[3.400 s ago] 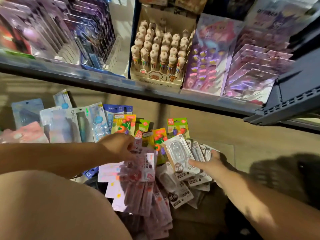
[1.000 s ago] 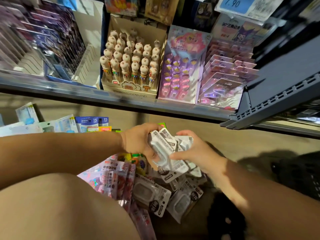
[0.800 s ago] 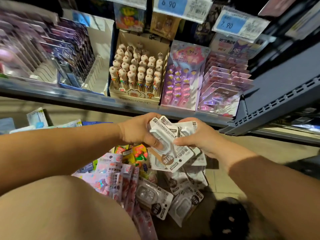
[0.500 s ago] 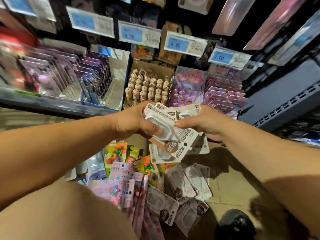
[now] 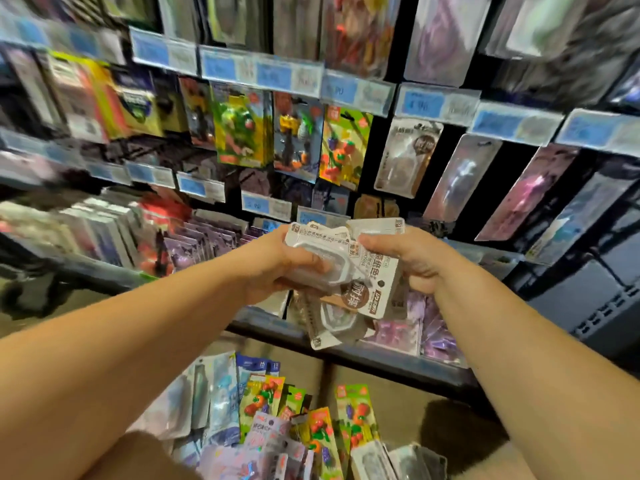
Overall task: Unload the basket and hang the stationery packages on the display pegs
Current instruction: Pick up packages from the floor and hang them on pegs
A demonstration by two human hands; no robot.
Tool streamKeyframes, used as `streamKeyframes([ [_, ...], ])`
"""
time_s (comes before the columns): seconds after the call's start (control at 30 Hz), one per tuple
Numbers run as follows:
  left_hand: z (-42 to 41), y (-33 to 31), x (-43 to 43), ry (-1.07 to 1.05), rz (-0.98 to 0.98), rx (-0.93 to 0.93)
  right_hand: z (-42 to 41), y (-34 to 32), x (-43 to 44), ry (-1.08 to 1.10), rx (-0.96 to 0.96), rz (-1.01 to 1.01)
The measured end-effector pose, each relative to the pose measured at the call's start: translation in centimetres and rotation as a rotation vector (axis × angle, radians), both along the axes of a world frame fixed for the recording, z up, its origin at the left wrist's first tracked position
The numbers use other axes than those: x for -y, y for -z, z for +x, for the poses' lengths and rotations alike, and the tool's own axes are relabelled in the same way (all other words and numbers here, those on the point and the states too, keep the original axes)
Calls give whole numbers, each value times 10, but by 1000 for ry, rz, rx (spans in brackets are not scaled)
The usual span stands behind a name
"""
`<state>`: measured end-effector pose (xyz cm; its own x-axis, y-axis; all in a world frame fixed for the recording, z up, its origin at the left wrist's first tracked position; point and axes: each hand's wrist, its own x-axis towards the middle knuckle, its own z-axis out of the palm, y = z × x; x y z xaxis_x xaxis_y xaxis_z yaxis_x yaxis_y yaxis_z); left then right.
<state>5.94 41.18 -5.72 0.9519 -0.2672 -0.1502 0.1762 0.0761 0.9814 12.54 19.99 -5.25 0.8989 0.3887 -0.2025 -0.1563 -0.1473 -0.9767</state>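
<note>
Packages [image 5: 349, 271]: fanned stack, gripped by both left hand [image 5: 273, 268] and right hand [image 5: 415, 261]
Matching hung pack [image 5: 408, 154]: up and right-ish, nearer right hand

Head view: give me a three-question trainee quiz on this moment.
1. True or false: the left hand and the right hand both grip the white blister packs.
2. Where does the matching white pack hang? A) above the right hand B) at the far left edge C) below the shelf
3. What print marks the green and orange packs lying below the arms?
Key: 1 true; 2 A; 3 fruit.
</note>
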Motion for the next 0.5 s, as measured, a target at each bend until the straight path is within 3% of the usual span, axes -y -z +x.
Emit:
streamKeyframes([
  [0.5,-22,-9,38,-278,-194,-69,-7,19,22,323,-110,230],
])
